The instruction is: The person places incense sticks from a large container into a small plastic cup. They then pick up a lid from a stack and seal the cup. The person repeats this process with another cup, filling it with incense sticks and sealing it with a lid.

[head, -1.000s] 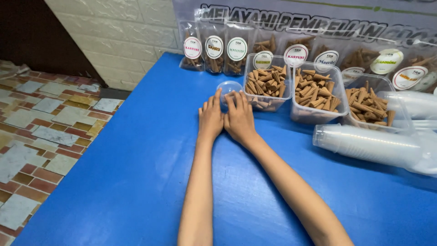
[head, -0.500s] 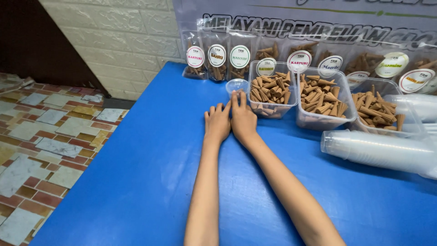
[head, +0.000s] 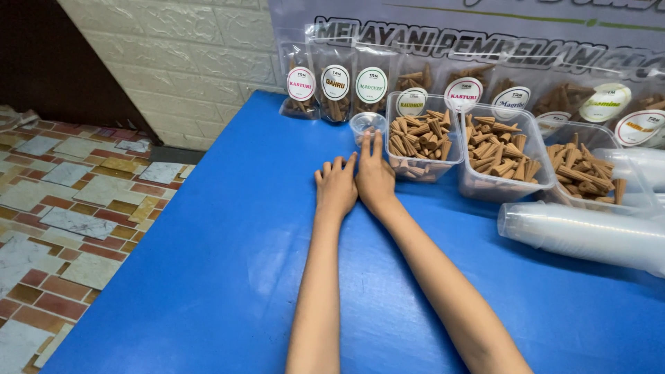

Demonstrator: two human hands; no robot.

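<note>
My left hand (head: 337, 188) and my right hand (head: 374, 179) lie flat, palms down, side by side and touching on the blue table (head: 208, 263). Neither holds anything. The right hand's fingertips reach a small clear plastic cup (head: 366, 125) standing just beyond them. Right of the hands sits a clear tub (head: 424, 144) filled with brown cone-shaped sticks, its near wall next to my right hand.
Two more clear tubs of brown cones (head: 504, 152) (head: 580, 170) stand to the right. A stack of clear plastic cups (head: 589, 234) lies on its side at the right edge. Labelled clear pouches (head: 334, 86) line the back wall. Tiled floor (head: 62, 201) lies left of the table.
Both hands stay flat together on the table. The view has shifted, so the hands and tubs sit a little further right and lower in frame.
</note>
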